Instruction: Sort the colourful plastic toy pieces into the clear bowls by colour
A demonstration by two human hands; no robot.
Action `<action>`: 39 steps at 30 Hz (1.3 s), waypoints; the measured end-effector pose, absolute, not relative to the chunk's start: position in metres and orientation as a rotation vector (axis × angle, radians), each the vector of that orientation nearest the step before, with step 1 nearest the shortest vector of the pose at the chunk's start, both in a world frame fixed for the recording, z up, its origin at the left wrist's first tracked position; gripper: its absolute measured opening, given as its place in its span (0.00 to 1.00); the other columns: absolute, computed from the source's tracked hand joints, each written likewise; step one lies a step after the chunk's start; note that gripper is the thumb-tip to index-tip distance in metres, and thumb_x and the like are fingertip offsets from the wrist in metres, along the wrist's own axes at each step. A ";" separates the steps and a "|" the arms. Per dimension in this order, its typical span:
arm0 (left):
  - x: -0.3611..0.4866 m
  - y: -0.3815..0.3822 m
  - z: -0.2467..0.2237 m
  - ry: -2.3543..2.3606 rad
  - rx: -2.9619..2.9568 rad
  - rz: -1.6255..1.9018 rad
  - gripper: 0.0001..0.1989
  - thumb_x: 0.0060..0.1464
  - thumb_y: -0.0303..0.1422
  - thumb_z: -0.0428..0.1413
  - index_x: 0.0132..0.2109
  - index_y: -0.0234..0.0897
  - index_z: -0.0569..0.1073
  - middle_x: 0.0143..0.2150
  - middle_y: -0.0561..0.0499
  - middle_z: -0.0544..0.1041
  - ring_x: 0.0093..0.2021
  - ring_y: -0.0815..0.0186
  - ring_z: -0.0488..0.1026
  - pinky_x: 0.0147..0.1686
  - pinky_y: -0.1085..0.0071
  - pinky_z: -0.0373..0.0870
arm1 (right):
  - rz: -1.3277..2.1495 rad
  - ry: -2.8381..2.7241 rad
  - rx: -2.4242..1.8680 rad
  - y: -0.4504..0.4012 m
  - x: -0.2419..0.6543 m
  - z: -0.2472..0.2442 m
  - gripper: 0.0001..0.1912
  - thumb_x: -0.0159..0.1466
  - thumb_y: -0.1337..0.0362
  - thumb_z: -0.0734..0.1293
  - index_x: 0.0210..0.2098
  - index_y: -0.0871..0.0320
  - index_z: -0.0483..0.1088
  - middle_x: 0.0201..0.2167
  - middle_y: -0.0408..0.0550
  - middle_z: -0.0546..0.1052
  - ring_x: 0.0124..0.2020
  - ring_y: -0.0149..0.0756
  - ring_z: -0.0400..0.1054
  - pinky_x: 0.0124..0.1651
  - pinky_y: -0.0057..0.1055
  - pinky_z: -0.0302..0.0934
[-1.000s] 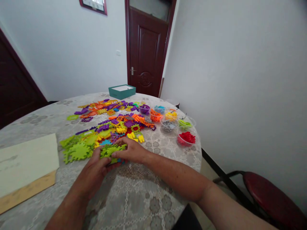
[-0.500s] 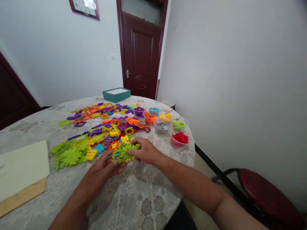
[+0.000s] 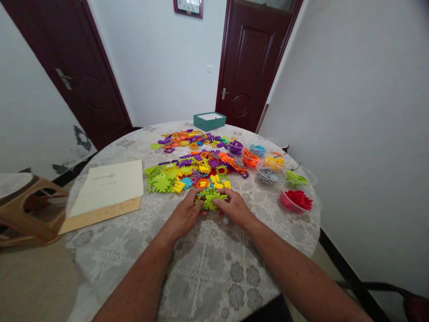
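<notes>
Green gear-shaped plastic pieces (image 3: 210, 199) are held between both hands above the near side of the table. My left hand (image 3: 187, 210) grips them from the left, thumb on the near edge. On the right side my right hand (image 3: 234, 208) holds them, its thumb on top and fingers around the edge. Just beyond the hands lies a heap of colourful pieces, with green gears (image 3: 161, 182) at its left and yellow pieces (image 3: 216, 179) near the fingers. What the fingers touch underneath is hidden.
Round clear tubs hold sorted pieces at the right, including red (image 3: 297, 200), grey (image 3: 269, 174) and orange (image 3: 251, 157). Paper sheets (image 3: 107, 181) lie at the left on the patterned tablecloth (image 3: 201, 277). A teal box (image 3: 210, 122) stands at the back.
The view has turned left, bringing the stool and second door into sight. Both hands still hold the green pieces, which now lie flatter and more level between them.
</notes>
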State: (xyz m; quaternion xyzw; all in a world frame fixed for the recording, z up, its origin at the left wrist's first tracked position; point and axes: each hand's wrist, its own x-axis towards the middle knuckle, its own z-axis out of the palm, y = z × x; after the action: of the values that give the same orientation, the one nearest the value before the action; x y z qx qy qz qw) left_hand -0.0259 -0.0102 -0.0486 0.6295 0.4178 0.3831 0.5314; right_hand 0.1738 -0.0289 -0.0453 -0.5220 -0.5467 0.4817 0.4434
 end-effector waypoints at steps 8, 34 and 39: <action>-0.024 -0.016 -0.041 1.004 1.574 0.846 0.26 0.63 0.39 0.52 0.66 0.40 0.65 0.60 0.42 0.74 0.52 0.56 0.76 0.43 0.62 0.81 | 1.229 -1.346 -1.254 -0.033 0.173 -0.055 0.21 0.61 0.56 0.71 0.51 0.56 0.69 0.33 0.43 0.78 0.25 0.33 0.71 0.27 0.30 0.68; -0.027 -0.019 -0.027 0.984 1.661 0.788 0.26 0.57 0.32 0.56 0.63 0.39 0.68 0.56 0.43 0.76 0.50 0.57 0.76 0.46 0.64 0.75 | 1.017 -1.565 -1.224 -0.045 0.173 -0.061 0.23 0.66 0.58 0.70 0.59 0.51 0.69 0.41 0.46 0.78 0.34 0.36 0.70 0.37 0.33 0.66; -0.023 -0.021 -0.024 1.062 1.554 0.818 0.29 0.53 0.30 0.56 0.63 0.38 0.67 0.57 0.43 0.76 0.49 0.58 0.77 0.45 0.65 0.76 | 1.103 -1.509 -1.239 -0.041 0.172 -0.069 0.29 0.64 0.58 0.72 0.63 0.50 0.65 0.36 0.44 0.76 0.32 0.36 0.69 0.34 0.31 0.65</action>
State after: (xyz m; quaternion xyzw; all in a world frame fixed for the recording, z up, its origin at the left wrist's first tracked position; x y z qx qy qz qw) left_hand -0.0231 -0.0211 -0.0243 0.6475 0.4424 0.3411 0.5183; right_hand 0.1718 -0.0407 -0.0687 -0.4976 -0.6061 0.4429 0.4346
